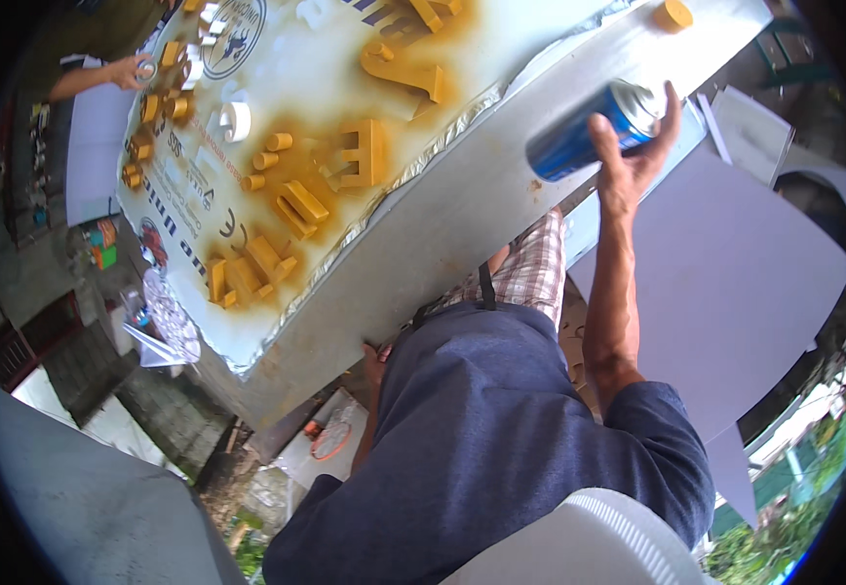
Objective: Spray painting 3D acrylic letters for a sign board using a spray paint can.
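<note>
My right hand (630,161) is closed around a blue spray can (574,136) over the bare metal edge of the worktable (442,214). The can lies tilted, its pale top toward the right. Low beside my body, my left hand (374,363) is mostly hidden by my shirt, so its fingers do not show clearly. Gold-painted block letters, among them an E-shaped letter (365,154) and a curved letter (403,78), lie on a printed white sheet (213,210) stained with gold overspray. A white letter (236,121) lies among them.
A round golden cap (673,15) rests on the table's far right end. Across the table, another person's hand (129,71) holds a small pale round piece. Large grey panels (715,273) lean at my right. A plastic-wrapped bundle (170,317) hangs by the left corner.
</note>
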{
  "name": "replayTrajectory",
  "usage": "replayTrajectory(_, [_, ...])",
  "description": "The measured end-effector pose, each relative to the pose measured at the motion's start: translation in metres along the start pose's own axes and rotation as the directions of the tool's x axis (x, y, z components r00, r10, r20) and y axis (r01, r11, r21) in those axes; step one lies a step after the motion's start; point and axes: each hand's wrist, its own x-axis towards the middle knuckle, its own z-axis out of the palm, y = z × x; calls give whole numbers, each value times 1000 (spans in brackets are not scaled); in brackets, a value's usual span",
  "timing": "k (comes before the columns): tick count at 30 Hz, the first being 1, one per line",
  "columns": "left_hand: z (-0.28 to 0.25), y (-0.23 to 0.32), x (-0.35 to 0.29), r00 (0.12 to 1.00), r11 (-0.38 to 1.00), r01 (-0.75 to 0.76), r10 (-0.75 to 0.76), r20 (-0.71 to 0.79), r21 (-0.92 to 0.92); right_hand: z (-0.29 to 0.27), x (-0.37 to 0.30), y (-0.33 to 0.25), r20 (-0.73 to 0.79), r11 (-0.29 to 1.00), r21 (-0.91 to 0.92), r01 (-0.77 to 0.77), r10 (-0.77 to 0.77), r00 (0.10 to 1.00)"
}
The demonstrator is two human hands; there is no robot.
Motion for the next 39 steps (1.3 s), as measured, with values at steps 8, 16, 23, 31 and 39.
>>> replayTrajectory(8, [53,-55,16,986,970,19,22,164,-244,-63,19,-31,124,825,-523,213,-174,977])
replayTrajectory(16, [86,-83,15,976,931,41,41,214,-362,-54,39,-9,258,832,-546,96,58,964])
replayTrajectory(23, [127,-94,3,973,912,75,22,229,-403,-43,71,17,483,868,-468,167,92,871])
replayTrajectory(31, [168,-95,32,993,886,-115,121,-17,-449,-48,105,39,621,857,-456,240,113,776])
replayTrajectory(39, [214,-82,5,986,790,-143,64,-151,-597,-36,125,44,829,890,-297,347,59,557])
